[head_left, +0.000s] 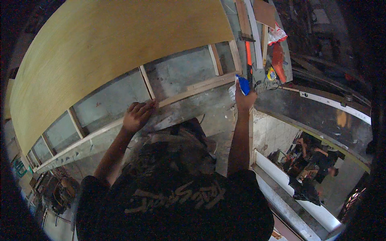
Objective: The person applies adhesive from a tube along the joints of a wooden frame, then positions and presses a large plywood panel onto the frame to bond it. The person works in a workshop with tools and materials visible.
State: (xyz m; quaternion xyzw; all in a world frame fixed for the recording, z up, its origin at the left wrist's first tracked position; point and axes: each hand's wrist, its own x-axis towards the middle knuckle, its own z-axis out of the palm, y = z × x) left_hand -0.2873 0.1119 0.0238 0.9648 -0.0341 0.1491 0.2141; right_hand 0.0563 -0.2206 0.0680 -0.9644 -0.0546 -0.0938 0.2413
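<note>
Head view: a long wooden frame [120,124] is seen running from lower left to upper right, with a large sheet of pale plywood [112,52] lying over its far side. The left hand [137,115] is laid flat on the near rail of the frame, fingers spread forward and palm down; nothing is clasped in it, the fingertips resting just against a thin upright slat [147,82] that divides two open bays. Beyond that hand the grey floor is seen through the bays.

The right hand [244,98] is raised at the far right end of the same rail and is closed around a small object with a bright blue top [243,85], possibly a glue bottle, though the body is hidden by the fingers and the blur. The blue top stands just above the knuckles and almost touches the end of the rail.

Just beyond and to the right of that grip, an orange-handled tool [278,61] and a crumpled white and red bag [276,35] are set on a cluttered bench. A white strip [254,32] runs away from the grip toward the top edge. Below both hands, the person's dark shirt with pale lettering fills the lower middle. Well to the right of the grip and lower down, another person [321,162] in dark clothes is seen crouched.
</note>
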